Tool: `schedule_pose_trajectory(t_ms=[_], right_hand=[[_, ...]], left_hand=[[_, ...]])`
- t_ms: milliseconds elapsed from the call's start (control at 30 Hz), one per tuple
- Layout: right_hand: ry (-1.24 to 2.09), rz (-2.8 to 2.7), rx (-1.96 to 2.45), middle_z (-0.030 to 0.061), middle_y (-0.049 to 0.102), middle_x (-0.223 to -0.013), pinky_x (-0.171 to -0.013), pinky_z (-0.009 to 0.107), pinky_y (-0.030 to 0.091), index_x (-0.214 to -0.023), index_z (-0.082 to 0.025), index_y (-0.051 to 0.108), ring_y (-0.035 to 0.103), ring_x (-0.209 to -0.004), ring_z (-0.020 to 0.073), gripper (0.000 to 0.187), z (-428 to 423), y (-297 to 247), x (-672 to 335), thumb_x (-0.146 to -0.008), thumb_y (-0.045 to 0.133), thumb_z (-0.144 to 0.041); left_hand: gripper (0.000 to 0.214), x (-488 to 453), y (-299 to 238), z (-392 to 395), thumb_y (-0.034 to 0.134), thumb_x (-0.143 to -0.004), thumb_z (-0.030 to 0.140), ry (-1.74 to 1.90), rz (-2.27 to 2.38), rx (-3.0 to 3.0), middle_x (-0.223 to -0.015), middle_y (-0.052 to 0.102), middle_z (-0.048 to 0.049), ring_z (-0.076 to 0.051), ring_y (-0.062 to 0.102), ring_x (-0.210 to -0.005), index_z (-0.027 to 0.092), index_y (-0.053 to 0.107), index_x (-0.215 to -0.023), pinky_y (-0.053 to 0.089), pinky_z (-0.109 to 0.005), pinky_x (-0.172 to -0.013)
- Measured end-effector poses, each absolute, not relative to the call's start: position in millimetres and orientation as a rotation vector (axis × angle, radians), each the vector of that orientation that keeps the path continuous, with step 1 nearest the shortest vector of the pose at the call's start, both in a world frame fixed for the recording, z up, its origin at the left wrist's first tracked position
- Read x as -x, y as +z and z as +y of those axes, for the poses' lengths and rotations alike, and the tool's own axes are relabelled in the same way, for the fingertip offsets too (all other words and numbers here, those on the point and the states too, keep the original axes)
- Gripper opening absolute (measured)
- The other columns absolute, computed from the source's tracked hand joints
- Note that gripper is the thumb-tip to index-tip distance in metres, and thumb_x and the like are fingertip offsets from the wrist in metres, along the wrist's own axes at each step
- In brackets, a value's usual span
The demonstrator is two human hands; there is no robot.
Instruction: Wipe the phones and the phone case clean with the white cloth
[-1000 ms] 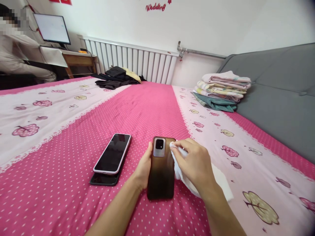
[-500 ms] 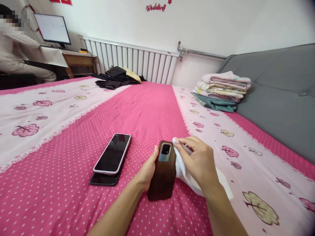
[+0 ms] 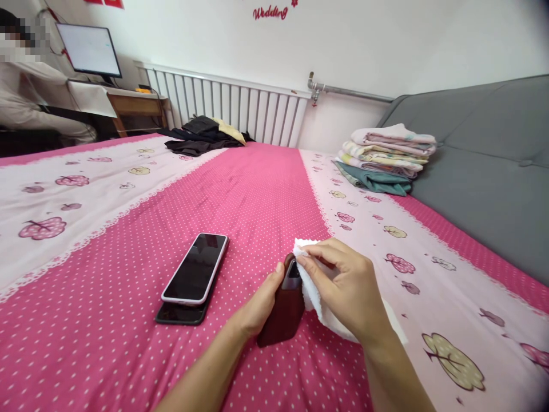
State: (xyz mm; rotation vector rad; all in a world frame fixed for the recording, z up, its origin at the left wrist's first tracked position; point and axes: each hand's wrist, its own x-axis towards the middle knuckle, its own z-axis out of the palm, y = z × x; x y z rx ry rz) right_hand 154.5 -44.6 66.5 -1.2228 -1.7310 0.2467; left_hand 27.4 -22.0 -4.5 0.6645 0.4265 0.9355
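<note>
My left hand (image 3: 262, 303) grips a phone in a brown case (image 3: 283, 312) by its left side; the phone stands tilted, turned partly edge-on, its camera block near the top. My right hand (image 3: 343, 274) pinches a white cloth (image 3: 312, 289) against the phone's upper right corner, and the rest of the cloth hangs below the fingers. To the left, a phone with a pale rim (image 3: 196, 268) lies screen up on top of a black phone (image 3: 180, 314), both on the pink dotted bedspread (image 3: 240, 194).
A folded stack of cloths (image 3: 388, 151) sits by the grey headboard (image 3: 480, 131). Dark clothes (image 3: 193, 137) lie at the far edge, before a radiator (image 3: 227, 103). At far left, a person (image 3: 26, 97) sits at a desk with a monitor (image 3: 89, 50).
The brown-cased phone has turned, showing its back more edge-on. My right hand has brought the cloth slightly left, onto the phone's top corner. The two other phones have stayed put.
</note>
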Motion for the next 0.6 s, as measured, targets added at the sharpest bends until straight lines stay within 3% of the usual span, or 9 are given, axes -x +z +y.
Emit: schedule_pose_trajectory(t_ms=[167, 333, 600], right_hand=[[0.253, -1.77, 1.181, 0.0026, 0.065, -0.083, -0.071, 0.028, 0.049, -0.089, -0.022, 0.07, 0.061, -0.076, 0.0144, 0.015, -46.3, 67.9, -154.4, -0.084, 0.056, -0.023], [0.233, -1.742, 1.255, 0.0025, 0.066, -0.082, -0.071, 0.027, 0.049, -0.087, -0.022, 0.071, 0.062, -0.076, 0.0143, 0.014, -43.3, 66.3, -157.8, -0.083, 0.057, -0.024], [0.196, -1.692, 1.399, 0.0025, 0.067, -0.079, -0.068, 0.029, 0.048, -0.086, -0.022, 0.072, 0.061, -0.071, 0.0154, 0.015, -35.6, 61.9, -168.3, -0.081, 0.059, -0.028]], left_hand=[[0.043, -27.4, -5.3, -22.3, 0.053, -0.083, 0.045, 0.965, 0.436, -0.748, -0.105, 0.068, -0.0074, -0.022, 0.059, -0.103, 0.017, 0.063, -0.114, 0.039, -0.031, -0.094], [0.048, -28.0, -6.1, -22.7, 0.052, -0.082, 0.05, 0.914, 0.448, -0.709, -0.099, 0.07, -0.009, -0.023, 0.063, -0.093, 0.016, 0.063, -0.113, 0.043, -0.032, -0.086], [0.055, -25.3, -3.4, -19.7, 0.034, -0.089, 0.052, 0.808, 0.467, -0.462, -0.092, 0.071, -0.0121, -0.02, 0.064, -0.083, 0.009, 0.067, -0.102, 0.041, -0.032, -0.089]])
